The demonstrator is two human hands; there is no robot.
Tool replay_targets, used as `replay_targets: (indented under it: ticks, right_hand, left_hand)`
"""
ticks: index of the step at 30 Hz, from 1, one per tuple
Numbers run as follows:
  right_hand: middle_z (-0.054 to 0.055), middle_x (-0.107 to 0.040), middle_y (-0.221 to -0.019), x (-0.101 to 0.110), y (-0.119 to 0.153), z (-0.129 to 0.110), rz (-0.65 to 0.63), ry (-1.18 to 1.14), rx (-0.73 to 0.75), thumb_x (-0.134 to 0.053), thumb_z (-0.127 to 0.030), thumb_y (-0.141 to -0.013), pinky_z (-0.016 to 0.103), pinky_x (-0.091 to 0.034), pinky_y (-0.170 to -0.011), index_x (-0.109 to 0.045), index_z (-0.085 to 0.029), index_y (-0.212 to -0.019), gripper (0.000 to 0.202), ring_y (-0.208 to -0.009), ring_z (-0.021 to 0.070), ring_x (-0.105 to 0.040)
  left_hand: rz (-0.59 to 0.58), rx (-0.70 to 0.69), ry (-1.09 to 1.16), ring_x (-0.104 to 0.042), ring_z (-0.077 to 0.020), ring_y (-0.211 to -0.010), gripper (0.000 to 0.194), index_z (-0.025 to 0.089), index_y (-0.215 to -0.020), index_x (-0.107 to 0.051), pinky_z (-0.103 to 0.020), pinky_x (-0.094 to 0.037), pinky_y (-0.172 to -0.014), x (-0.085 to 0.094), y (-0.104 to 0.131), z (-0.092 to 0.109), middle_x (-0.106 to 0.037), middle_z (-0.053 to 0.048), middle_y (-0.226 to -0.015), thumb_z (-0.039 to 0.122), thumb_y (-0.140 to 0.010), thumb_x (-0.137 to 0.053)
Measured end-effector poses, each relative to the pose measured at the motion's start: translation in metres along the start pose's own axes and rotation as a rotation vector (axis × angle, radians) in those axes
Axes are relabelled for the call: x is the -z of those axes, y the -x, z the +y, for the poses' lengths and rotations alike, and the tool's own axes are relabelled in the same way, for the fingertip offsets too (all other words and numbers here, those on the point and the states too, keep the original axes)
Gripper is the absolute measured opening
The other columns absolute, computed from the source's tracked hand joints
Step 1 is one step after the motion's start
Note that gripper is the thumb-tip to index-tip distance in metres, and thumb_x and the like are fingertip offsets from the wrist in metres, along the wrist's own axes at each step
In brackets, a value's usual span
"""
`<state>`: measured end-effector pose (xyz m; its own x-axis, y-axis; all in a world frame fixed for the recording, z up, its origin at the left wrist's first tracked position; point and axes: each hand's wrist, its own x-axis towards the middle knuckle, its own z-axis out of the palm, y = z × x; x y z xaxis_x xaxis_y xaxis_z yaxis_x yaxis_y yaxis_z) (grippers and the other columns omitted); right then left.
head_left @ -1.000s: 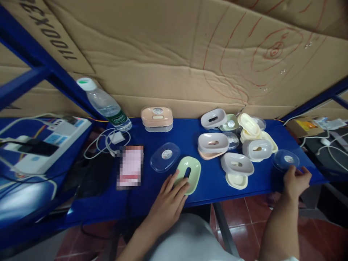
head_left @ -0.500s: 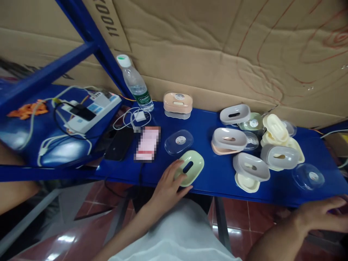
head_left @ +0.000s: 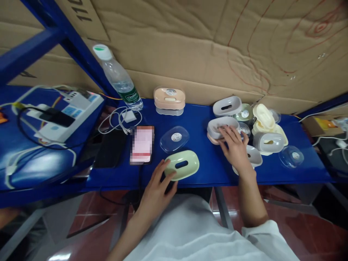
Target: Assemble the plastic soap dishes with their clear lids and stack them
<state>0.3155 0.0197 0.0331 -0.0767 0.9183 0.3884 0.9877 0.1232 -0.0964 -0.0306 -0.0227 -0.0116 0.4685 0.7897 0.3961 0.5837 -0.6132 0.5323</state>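
Observation:
My left hand (head_left: pixel 160 183) rests its spread fingertips on the left end of a green oval piece with a slot (head_left: pixel 191 164), near the table's front edge. Over on the right, my right hand (head_left: pixel 234 146) reaches onto a grey slotted piece (head_left: pixel 214 125), its fingers apart; this piece sits on a peach one (head_left: pixel 212 139). A clear lid with a round sticker (head_left: pixel 174 139) lies behind the green piece. Further right are another grey piece (head_left: pixel 269 142), cream pieces (head_left: pixel 263 116) and a clear lid (head_left: pixel 291 156).
A peach box with a clear cover (head_left: pixel 170 98) stands by the cardboard wall. Left of it are a water bottle (head_left: pixel 119 81), a white charger (head_left: pixel 128 116), a lit phone (head_left: pixel 142 145), a dark phone (head_left: pixel 108 148) and a power strip (head_left: pixel 70 116).
My right hand has come in from the far right onto the grey piece. The green piece has turned more lengthwise under my left hand. The camera view has shifted.

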Motion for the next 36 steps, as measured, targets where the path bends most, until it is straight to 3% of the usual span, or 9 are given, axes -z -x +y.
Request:
replay_targets:
  ticks: [3,6,14,22,25,27,31,33,36]
  right_hand:
    - [0.007,-0.074,-0.139,0.006,-0.012,0.015,-0.004,-0.012,0.028,-0.053,-0.03,-0.109,0.054,-0.031,-0.119,-0.068,-0.027,-0.138,0.033,-0.133,0.0302,-0.063]
    - [0.007,-0.078,-0.128,0.013,-0.024,0.016,0.013,-0.041,0.068,-0.056,-0.033,-0.109,0.047,-0.041,-0.107,-0.073,-0.025,-0.131,0.029,-0.119,0.028,-0.069]
    - [0.006,-0.077,-0.132,-0.004,-0.067,-0.001,-0.15,-0.061,0.31,-0.054,-0.022,-0.108,0.046,-0.038,-0.11,-0.074,-0.025,-0.13,0.029,-0.122,0.027,-0.066]
    - [0.009,-0.074,-0.136,-0.006,-0.08,0.007,-0.086,-0.094,0.205,-0.05,-0.026,-0.109,0.046,-0.042,-0.106,-0.069,-0.025,-0.136,0.033,-0.127,0.0283,-0.063]
    - [0.01,-0.071,-0.14,0.013,-0.057,0.002,-0.035,-0.077,0.153,-0.049,-0.022,-0.109,0.047,-0.044,-0.106,-0.067,-0.025,-0.139,0.035,-0.128,0.0282,-0.064]
    - [0.009,-0.073,-0.137,0.032,-0.027,0.001,0.009,-0.1,0.104,-0.049,-0.022,-0.109,0.046,-0.046,-0.106,-0.067,-0.027,-0.139,0.035,-0.126,0.0269,-0.066]
    - [0.008,-0.075,-0.131,0.062,0.059,0.01,0.184,-0.087,-0.234,-0.052,-0.025,-0.108,0.046,-0.05,-0.107,-0.069,-0.028,-0.136,0.033,-0.125,0.0273,-0.068]
    - [0.01,-0.075,-0.131,0.065,0.101,0.016,0.246,-0.03,-0.393,-0.052,-0.028,-0.108,0.05,-0.051,-0.108,-0.069,-0.028,-0.135,0.032,-0.125,0.0293,-0.068]
    - [0.014,-0.066,-0.147,0.054,0.143,0.023,0.246,0.027,-0.495,-0.054,-0.033,-0.107,0.057,-0.049,-0.112,-0.064,-0.027,-0.144,0.038,-0.137,0.0333,-0.061]
  left_hand:
    - [0.008,-0.019,0.037,-0.047,-0.0345,-0.154,0.027,0.021,-0.125,-0.065,-0.053,-0.054,-0.118,-0.004,-0.004,0.0,-0.053,-0.016,-0.157,0.014,-0.099,-0.067]
    - [-0.01,-0.037,0.056,-0.049,-0.0344,-0.152,0.025,0.021,-0.123,-0.066,-0.053,-0.055,-0.118,-0.006,-0.01,-0.003,-0.053,-0.015,-0.157,0.016,-0.099,-0.068]
    - [0.001,-0.096,0.071,-0.053,-0.0347,-0.149,0.022,0.023,-0.121,-0.069,-0.052,-0.057,-0.114,-0.008,-0.02,-0.013,-0.056,-0.014,-0.155,0.016,-0.099,-0.066]
    - [-0.016,-0.126,0.061,-0.052,-0.0352,-0.15,0.023,0.023,-0.123,-0.067,-0.054,-0.056,-0.115,-0.009,-0.02,-0.017,-0.056,-0.014,-0.155,0.017,-0.101,-0.065]
    - [-0.036,-0.159,0.047,-0.052,-0.0348,-0.149,0.022,0.023,-0.123,-0.067,-0.053,-0.053,-0.116,-0.009,-0.025,-0.017,-0.06,-0.012,-0.153,0.017,-0.101,-0.065]
    - [-0.062,-0.181,0.03,-0.051,-0.0345,-0.15,0.023,0.024,-0.123,-0.067,-0.052,-0.051,-0.115,-0.01,-0.029,-0.017,-0.064,-0.01,-0.15,0.018,-0.102,-0.065]
    - [-0.106,-0.198,0.01,-0.051,-0.0347,-0.15,0.024,0.025,-0.125,-0.067,-0.051,-0.049,-0.113,-0.014,-0.036,-0.014,-0.068,-0.007,-0.149,0.02,-0.102,-0.063]
    - [-0.131,-0.21,0.012,-0.052,-0.0355,-0.149,0.024,0.026,-0.125,-0.067,-0.051,-0.048,-0.111,-0.017,-0.039,-0.011,-0.068,-0.007,-0.149,0.021,-0.102,-0.063]
    - [-0.152,-0.23,0.024,-0.053,-0.0362,-0.148,0.023,0.027,-0.124,-0.067,-0.052,-0.048,-0.11,-0.02,-0.045,-0.006,-0.069,-0.005,-0.147,0.022,-0.102,-0.062]
